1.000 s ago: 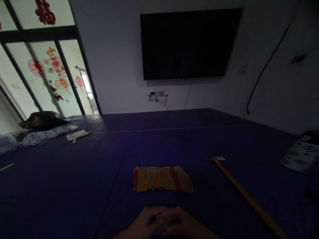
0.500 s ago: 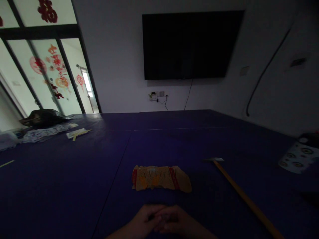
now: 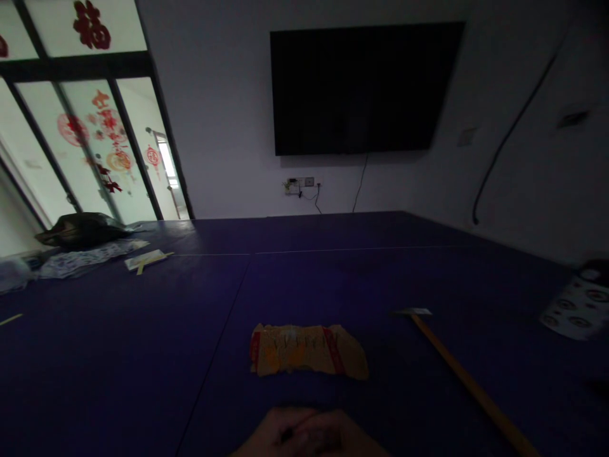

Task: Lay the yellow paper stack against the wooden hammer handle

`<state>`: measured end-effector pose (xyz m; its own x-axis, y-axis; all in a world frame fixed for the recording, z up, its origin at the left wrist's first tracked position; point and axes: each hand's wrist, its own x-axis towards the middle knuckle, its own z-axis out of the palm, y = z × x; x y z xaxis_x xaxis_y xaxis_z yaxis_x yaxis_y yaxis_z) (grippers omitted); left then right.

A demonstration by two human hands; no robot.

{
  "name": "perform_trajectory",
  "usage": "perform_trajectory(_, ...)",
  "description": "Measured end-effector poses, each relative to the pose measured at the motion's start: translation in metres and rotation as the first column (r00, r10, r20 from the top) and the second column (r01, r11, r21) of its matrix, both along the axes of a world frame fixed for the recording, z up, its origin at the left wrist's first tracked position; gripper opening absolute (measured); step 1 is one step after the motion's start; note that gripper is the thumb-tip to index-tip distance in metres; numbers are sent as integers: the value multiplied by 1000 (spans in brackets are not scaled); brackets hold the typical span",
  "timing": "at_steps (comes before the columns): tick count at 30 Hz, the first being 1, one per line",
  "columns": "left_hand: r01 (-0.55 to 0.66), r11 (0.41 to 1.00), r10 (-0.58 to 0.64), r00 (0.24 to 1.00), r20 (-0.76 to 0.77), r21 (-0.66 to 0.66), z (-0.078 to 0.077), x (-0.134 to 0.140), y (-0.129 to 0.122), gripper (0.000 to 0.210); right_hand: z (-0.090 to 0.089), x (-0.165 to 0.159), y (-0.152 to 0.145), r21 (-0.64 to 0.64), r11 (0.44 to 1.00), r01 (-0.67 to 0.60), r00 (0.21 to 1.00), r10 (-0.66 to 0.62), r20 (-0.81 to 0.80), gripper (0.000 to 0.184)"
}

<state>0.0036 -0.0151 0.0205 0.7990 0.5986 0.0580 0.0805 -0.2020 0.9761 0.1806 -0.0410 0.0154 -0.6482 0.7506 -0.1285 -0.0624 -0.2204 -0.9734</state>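
A ragged-edged, tan cardboard strip with red bands and orange patches [image 3: 309, 352] lies flat on the broad, dark purple table [image 3: 143, 355], its long side roughly parallel to the table's far edge. It sits just right of the dark seam running toward the viewer, squarely ahead of the person, probably so that its face is easy to see and reach. A row of short dark strokes crosses it, too small to tell whether they are pins, nails or print.

Nearer the viewer, the bare left hand [image 3: 276, 431] and bare right hand [image 3: 337, 435] are folded together, fingers curled over each other and apart from the cardboard. The grip is closed on itself, seemingly at rest; no object shows in it, though the palms are hidden.

To the right, a long tool with a brown wooden shaft and thin, pale metal head [image 3: 471, 382] lies slantwise, its head toward the far edge and its shaft toward the near right, which seems to leave the handle within the right hand's reach.

Farther out, a white cylindrical container with eye-like motifs [image 3: 575, 308] stands near the right edge. A crumpled black plastic bag [image 3: 83, 230] lies by the far left corner, apparently kept aside.
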Motion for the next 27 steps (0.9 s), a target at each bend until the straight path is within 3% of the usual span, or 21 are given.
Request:
perform_trajectory(8,-89,992,90,996,-5,86,-1,4,-2,61,0,1,3,-35,998,45,999,-46,-27,42)
perform_trajectory(12,-119,972,131,990,-46,203,0,5,-3,59,0,-2,3,-18,999,49,999,-49,-20,43)
perform_trajectory(16,-184,898,230,971,-70,400,-5,0,-6,48,4,-3,1,112,993,-43,999,41,18,33)
perform_trajectory(18,-266,844,312,950,-24,465,-10,-4,-6,43,11,4,0,183,983,-22,999,17,31,27)
perform_trajectory(20,-308,780,355,935,21,544,-13,-6,-4,38,23,19,5,239,968,83,995,-92,27,25)
perform_trajectory(21,-317,731,373,927,35,604,-13,-6,-1,35,31,29,11,239,951,196,978,-207,22,28)
perform_trajectory(22,-317,663,398,917,40,678,-13,-5,2,33,39,42,19,292,905,309,936,-343,75,28)
perform_trajectory(24,-278,481,484,875,13,831,-9,0,11,28,55,68,41,525,734,430,783,-593,189,29)
perform_trajectory(26,-153,310,583,810,-61,938,-4,7,19,24,65,89,71,579,700,418,743,-630,225,30)
perform_trajectory(27,-73,254,621,777,-105,964,-2,12,23,23,67,96,85,595,696,402,733,-634,246,27)
